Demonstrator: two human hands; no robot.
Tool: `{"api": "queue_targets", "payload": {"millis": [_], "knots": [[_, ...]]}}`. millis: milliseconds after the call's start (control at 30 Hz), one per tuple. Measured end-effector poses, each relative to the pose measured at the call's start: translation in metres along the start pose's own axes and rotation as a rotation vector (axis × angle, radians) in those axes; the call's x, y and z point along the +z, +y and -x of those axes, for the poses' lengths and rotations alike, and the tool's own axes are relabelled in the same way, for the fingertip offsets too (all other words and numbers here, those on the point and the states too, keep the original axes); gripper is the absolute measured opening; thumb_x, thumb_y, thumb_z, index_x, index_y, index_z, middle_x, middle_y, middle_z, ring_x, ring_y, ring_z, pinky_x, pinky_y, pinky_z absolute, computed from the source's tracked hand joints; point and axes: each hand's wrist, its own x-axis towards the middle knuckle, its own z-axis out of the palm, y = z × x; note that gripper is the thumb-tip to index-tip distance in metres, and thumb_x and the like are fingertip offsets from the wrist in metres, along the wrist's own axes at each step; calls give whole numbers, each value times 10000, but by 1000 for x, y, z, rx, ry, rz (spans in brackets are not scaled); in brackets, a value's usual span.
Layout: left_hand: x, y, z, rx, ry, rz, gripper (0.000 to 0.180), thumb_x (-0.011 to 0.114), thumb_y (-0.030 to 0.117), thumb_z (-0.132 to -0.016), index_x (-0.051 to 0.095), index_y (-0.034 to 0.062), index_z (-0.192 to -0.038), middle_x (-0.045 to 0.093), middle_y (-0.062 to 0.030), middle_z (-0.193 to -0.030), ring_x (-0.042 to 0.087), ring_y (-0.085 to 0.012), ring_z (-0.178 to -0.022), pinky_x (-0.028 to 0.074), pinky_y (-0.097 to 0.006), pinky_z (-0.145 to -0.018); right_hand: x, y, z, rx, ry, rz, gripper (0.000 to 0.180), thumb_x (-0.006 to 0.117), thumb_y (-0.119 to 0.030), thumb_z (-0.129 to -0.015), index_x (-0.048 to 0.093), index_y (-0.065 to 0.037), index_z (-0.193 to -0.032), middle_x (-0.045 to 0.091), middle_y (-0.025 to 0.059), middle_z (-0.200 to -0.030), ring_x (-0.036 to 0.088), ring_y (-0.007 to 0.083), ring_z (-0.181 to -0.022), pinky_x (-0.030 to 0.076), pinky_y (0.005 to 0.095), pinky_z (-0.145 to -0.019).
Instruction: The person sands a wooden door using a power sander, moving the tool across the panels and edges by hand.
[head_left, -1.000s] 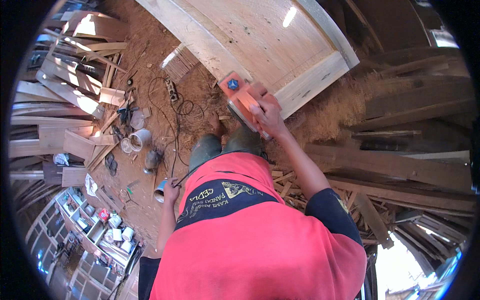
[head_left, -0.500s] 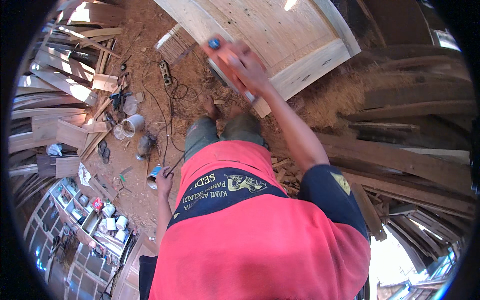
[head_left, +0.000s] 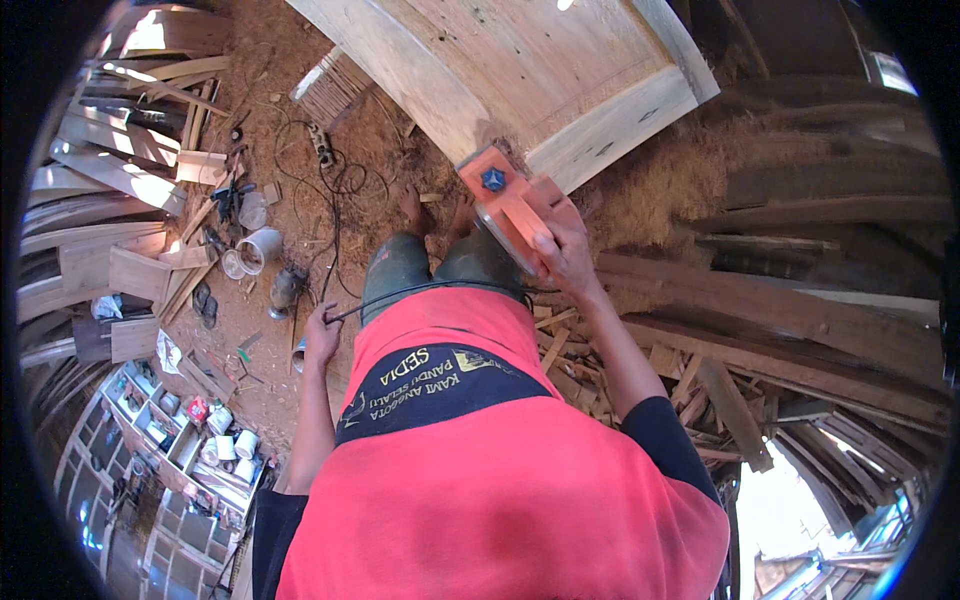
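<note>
1. Since the earlier frame, I see the planer (head_left: 515, 205) drawn back along the left side of the panel (head_left: 540, 75) to its near corner; the right hand (head_left: 568, 255) comes back with it. The left hand (head_left: 322, 335) sits slightly farther forward.
2. The panel is pale wood and slants across the top of my view, its raised frame bordering a recessed middle.
3. Below it I have a brown floor (head_left: 285, 85) strewn with sawdust and shavings. Boards (head_left: 140, 275) pile up on the left, long planks (head_left: 760, 300) on the right.
4. Left of the legs I make out a white bucket (head_left: 262, 250) and, farther forward, a power strip (head_left: 321, 146) near looped cables. A crate (head_left: 183, 447) of tins stands lower left.
5. The planer's front end, with its blue knob, overlaps the panel's corner; its rear reaches toward the body. I cannot tell whether its sole touches wood.
6. My right-hand grip is closed around the planer's rear handle.
7. My left-hand fingers are closed on a dark cord (head_left: 347, 313), which crosses the shirt's hem.
</note>
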Motion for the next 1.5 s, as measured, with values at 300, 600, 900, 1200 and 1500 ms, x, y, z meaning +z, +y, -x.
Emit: {"api": "queue_targets", "payload": {"millis": [300,600,900,1200,1500], "knots": [[-2,-28,50,-121,161,-27,357,668,-14,-800,647,17,-1155,715,-127,-864,677,-171,-786,517,-300,-729,44,-51,-108,-118,42,21,601,504,-570,-932,634,-24,-717,589,87,-558,612,196,-551,472,364,-550],[22,-25,78,-244,208,128,343,705,73,-842,634,-14,-1166,706,-102,-885,655,-138,-822,505,-283,-721,103,-112,-260,-241,42,84,654,492,-614,-907,673,14,-901,672,197,-769,683,330,-751,514,422,-682],[23,-13,62,-161,210,312,366,710,146,-881,619,-40,-1183,700,-102,-1006,640,-119,-899,499,-258,-779,120,-162,-340,-149,-130,-123,574,490,-597,-929,699,-74,-1037,687,160,-753,695,288,-752,527,390,-677],[43,-78,60,-174,106,-84,388,757,146,-803,645,17,-1151,715,-132,-881,680,-192,-809,527,-315,-725,9,-29,-41,-265,35,168,588,486,-511,-959,624,25,-1158,673,141,-912,648,226,-879,496,354,-769],[14,25,-18,-22,-48,-79,409,703,82,-782,629,25,-1180,700,-139,-889,680,-204,-814,524,-331,-722,-21,44,62,79,-11,37,596,556,-549,-890,675,24,-1003,653,121,-756,637,213,-728,502,360,-672]]}}
